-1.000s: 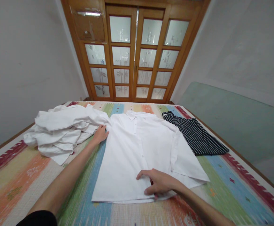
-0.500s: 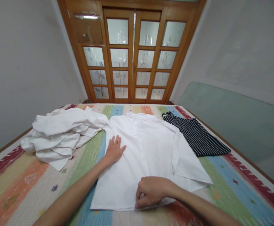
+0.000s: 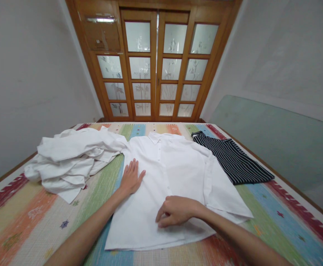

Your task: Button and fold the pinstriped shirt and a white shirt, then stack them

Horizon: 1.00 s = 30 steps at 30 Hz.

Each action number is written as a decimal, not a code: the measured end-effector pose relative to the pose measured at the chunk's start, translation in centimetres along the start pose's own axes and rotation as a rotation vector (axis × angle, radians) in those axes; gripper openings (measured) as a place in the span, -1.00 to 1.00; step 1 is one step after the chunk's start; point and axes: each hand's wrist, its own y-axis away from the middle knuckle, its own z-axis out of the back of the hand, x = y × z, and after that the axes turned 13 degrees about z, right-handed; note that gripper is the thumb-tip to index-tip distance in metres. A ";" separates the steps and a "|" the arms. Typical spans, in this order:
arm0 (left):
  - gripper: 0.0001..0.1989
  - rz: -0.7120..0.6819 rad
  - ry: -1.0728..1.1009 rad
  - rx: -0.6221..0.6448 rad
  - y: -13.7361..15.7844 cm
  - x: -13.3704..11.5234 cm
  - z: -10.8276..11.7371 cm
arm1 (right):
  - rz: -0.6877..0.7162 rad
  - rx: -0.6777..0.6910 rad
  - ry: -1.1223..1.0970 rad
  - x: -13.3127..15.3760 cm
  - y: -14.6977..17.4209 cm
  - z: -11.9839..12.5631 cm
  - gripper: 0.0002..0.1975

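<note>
A white button-up shirt with short sleeves lies spread out front side up, its collar away from me. My left hand rests flat on the shirt's left side, fingers stretched out and slightly apart. Over the lower front, my right hand is curled, thumb and forefinger tips close together with a small gap behind them. No cloth shows drawn up between those tips. The other fingers of that hand are hidden beneath it. The shirt's bottom hem lies nearest me, apart from both hands.
A crumpled heap of white cloth lies left of the shirt, touching its sleeve. Black-and-white striped folded clothing lies at the right. Beneath everything is a colourful striped bedcover. Glazed wooden doors stand beyond, with walls on both sides.
My right hand has let go of the shirt's bottom hem and moved up over the lower front. The hem now lies flatter towards the right. My left hand has shifted slightly left.
</note>
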 end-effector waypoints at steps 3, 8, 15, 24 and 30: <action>-0.32 -0.013 -0.014 -0.002 0.1 0.6 0.1 | 0.005 -0.233 0.122 -3.1 -0.3 2.2 -0.73; -0.30 -0.029 -0.025 0.000 0.4 0.9 0.2 | -0.175 -0.688 0.246 -10.1 -2.6 7.4 -0.67; -0.30 -0.025 -0.026 -0.019 0.7 0.8 0.0 | -0.388 -0.647 0.409 -16.5 -6.9 11.7 -0.50; -0.34 -0.024 -0.007 -0.052 1.0 1.0 -0.5 | -0.535 -0.495 0.473 -20.0 -11.2 12.3 -0.40; -0.32 -0.039 -0.061 -0.083 1.0 1.1 -0.7 | -0.575 -0.457 0.524 -21.4 -11.5 12.7 -0.36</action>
